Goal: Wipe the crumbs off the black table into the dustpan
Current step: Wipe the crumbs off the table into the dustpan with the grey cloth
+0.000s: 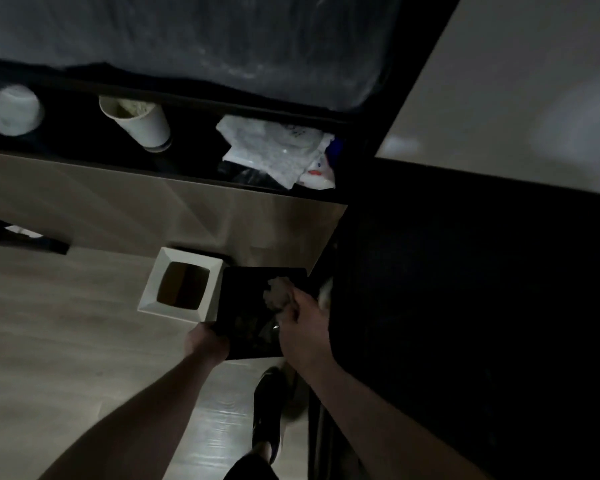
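dustpan (246,299): black, held low beside the edge of the black bench (465,306), just right of the white bin (184,289)
crumbs: dark bits on the pan floor, too dim to tell apart
left hand (207,344): grips the pan's near-left corner
right hand (302,327): fingers curled round a crumpled wad (277,292), over the pan
floor (66,341): light wood; dark shoe (267,407) below the pan
shelf beyond: paper cup (137,121), plastic bags (278,154)

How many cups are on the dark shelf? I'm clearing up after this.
2. A blurred white cup stands at the shelf's far left. A second white cup with something crumpled inside stands to its right. The white bags further right may hide others.
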